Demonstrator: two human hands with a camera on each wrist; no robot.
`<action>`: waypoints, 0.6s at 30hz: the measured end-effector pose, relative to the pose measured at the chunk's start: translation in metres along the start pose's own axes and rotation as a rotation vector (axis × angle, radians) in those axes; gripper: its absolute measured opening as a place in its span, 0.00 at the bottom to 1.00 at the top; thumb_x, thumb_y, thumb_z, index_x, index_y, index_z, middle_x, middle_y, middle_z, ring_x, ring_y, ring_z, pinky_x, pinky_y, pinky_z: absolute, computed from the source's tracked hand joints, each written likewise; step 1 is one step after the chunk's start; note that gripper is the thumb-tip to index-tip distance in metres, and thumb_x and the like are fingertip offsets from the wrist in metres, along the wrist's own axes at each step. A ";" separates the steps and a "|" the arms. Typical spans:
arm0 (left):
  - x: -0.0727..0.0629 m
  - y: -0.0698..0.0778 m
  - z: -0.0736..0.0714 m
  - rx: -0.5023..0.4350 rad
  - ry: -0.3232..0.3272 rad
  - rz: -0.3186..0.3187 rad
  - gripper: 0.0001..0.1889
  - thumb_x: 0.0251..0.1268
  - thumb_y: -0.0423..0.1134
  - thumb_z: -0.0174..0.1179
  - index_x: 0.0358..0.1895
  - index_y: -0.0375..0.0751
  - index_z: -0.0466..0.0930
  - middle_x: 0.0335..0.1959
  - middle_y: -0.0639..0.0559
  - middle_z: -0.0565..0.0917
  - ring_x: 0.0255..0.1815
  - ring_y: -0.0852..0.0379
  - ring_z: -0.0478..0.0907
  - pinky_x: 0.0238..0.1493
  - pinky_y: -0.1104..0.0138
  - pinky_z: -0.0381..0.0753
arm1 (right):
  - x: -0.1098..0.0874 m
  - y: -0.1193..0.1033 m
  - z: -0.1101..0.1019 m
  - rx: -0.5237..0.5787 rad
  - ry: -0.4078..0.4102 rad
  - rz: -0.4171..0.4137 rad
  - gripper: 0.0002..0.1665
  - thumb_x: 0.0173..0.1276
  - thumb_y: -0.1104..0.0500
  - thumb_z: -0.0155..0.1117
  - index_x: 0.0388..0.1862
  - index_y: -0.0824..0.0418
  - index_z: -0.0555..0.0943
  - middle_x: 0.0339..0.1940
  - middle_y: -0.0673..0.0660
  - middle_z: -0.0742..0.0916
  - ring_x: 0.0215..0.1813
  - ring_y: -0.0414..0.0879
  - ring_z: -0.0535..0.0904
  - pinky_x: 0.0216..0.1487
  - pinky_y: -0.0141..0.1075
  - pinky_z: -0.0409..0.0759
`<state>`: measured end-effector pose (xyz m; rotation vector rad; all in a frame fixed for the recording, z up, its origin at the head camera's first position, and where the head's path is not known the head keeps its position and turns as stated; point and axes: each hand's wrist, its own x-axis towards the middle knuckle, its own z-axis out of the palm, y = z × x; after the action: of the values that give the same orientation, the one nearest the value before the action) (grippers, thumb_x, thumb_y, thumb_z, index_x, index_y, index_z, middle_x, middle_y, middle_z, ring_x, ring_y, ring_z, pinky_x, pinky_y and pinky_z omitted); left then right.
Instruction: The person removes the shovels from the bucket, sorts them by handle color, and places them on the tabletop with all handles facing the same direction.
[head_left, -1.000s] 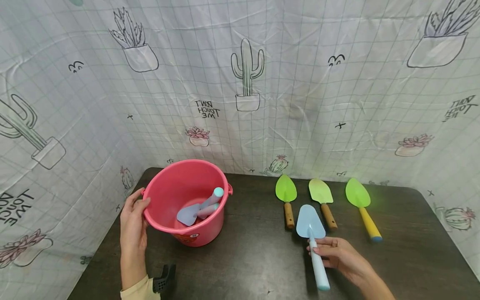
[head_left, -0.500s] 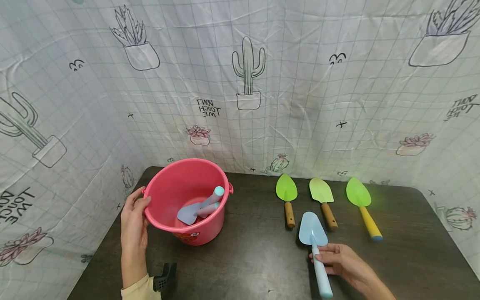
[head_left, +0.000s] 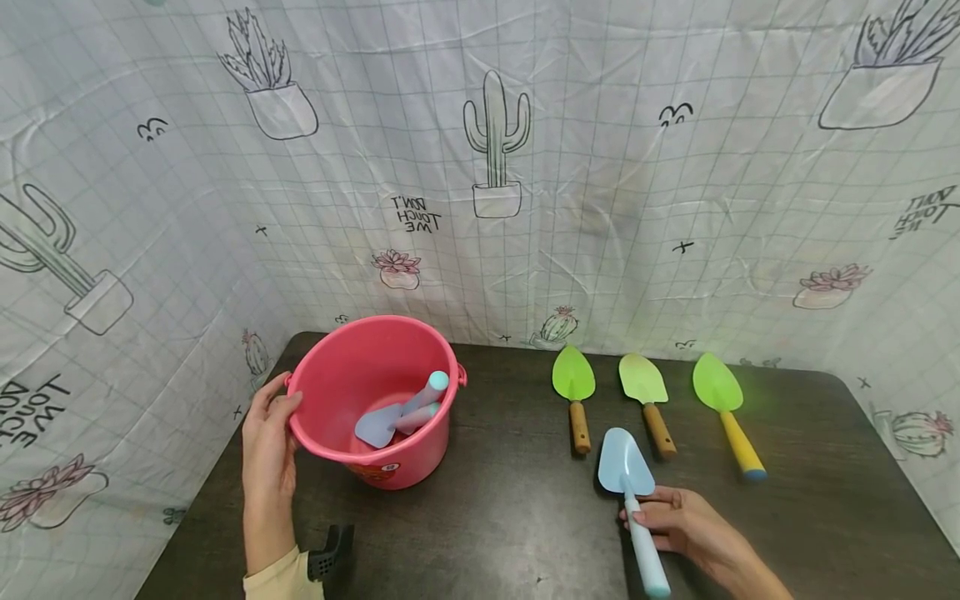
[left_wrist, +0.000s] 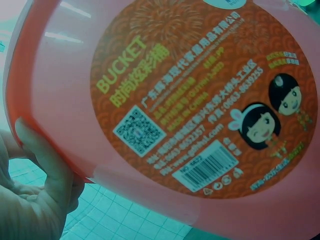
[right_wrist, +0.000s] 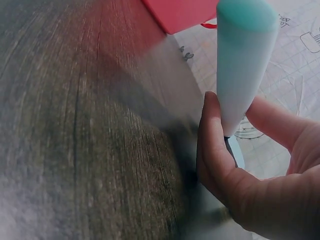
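Note:
On the left of the head view a pink bucket [head_left: 408,462] leans toward me, its left rim gripped by my left hand [head_left: 267,450]. The left wrist view shows the thumb on the bucket wall beside a round orange label [left_wrist: 200,100]. Inside lie two trowels with pale handles, one showing its light blue blade [head_left: 377,427]. My right hand [head_left: 686,521] pinches a light blue trowel [head_left: 626,467] at the upper end of its handle, blade pointing away from me. Its mint-tipped handle [right_wrist: 245,60] rises between thumb and fingers in the right wrist view.
Toward the back right of the dark table [head_left: 517,533] lie two green trowels with wooden handles, the left one [head_left: 573,375] and the middle one [head_left: 643,382]. A green trowel with a yellow handle [head_left: 738,442] lies to their right. A patterned cloth [head_left: 585,275] hangs behind.
My right hand has come slightly toward me with the light blue trowel, then nearly stopped. The left hand and bucket stay in place.

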<state>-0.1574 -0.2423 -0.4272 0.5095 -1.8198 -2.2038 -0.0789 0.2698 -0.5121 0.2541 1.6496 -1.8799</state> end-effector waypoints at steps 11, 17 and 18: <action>-0.001 0.000 0.000 0.008 0.002 -0.001 0.26 0.79 0.38 0.55 0.75 0.40 0.62 0.49 0.49 0.78 0.40 0.63 0.85 0.43 0.70 0.86 | 0.001 -0.001 0.002 -0.014 0.035 0.031 0.28 0.75 0.64 0.62 0.64 0.80 0.65 0.48 0.59 0.89 0.50 0.49 0.87 0.51 0.45 0.86; -0.001 0.000 0.000 0.010 0.007 0.004 0.26 0.79 0.38 0.55 0.75 0.40 0.63 0.49 0.48 0.78 0.40 0.62 0.85 0.43 0.70 0.86 | 0.001 0.000 0.003 -0.029 0.052 0.052 0.39 0.75 0.63 0.63 0.67 0.84 0.52 0.48 0.60 0.89 0.50 0.51 0.87 0.51 0.47 0.86; -0.002 0.000 0.000 0.008 0.006 0.006 0.26 0.79 0.37 0.55 0.75 0.40 0.63 0.49 0.48 0.78 0.40 0.62 0.85 0.43 0.70 0.86 | 0.001 0.000 0.003 -0.032 0.054 0.054 0.41 0.75 0.63 0.63 0.68 0.85 0.50 0.48 0.60 0.89 0.50 0.51 0.87 0.51 0.47 0.86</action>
<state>-0.1557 -0.2418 -0.4274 0.5109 -1.8257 -2.1897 -0.0789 0.2670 -0.5122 0.3358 1.6906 -1.8203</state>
